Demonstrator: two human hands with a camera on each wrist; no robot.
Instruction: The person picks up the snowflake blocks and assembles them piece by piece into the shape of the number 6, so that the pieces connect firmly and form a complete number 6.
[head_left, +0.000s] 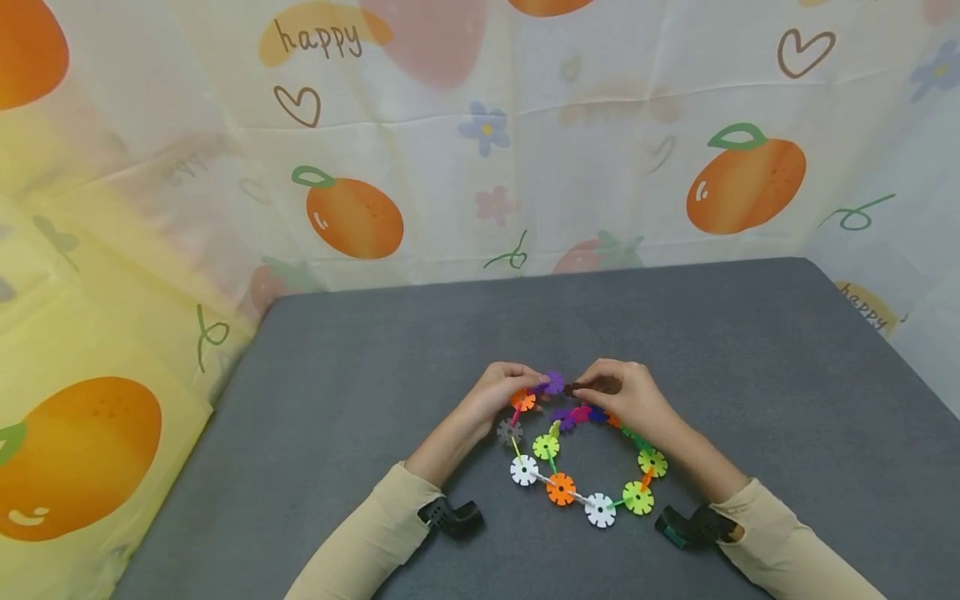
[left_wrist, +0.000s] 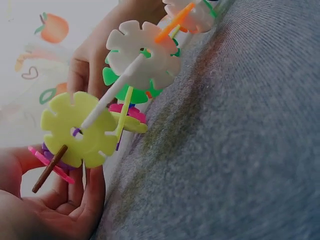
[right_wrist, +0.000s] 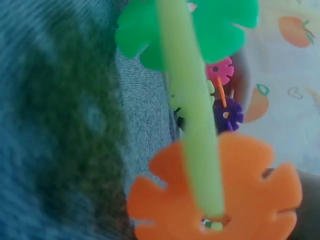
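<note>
My left hand [head_left: 487,402] pinches a purple notched flower disc [head_left: 553,383] at one end of a chain of plastic discs and short rods. Just to its right, my right hand [head_left: 636,402] pinches a small dark brown piece [head_left: 572,389], mostly covered by the fingers. The chain loops below both hands, with an orange disc [head_left: 561,489], a white disc [head_left: 600,510] and a yellow-green disc [head_left: 638,497]. Close up in the left wrist view hangs a yellow disc [left_wrist: 60,122] joined by a white rod [left_wrist: 112,92]. An orange disc [right_wrist: 250,175] and light green rod [right_wrist: 192,110] fill the right wrist view.
The loop lies on a grey cloth-covered table [head_left: 360,467]. Behind it hangs a fabric backdrop [head_left: 450,200] printed with oranges and hearts. Black wrist devices sit at the left cuff [head_left: 453,517] and right cuff [head_left: 697,527].
</note>
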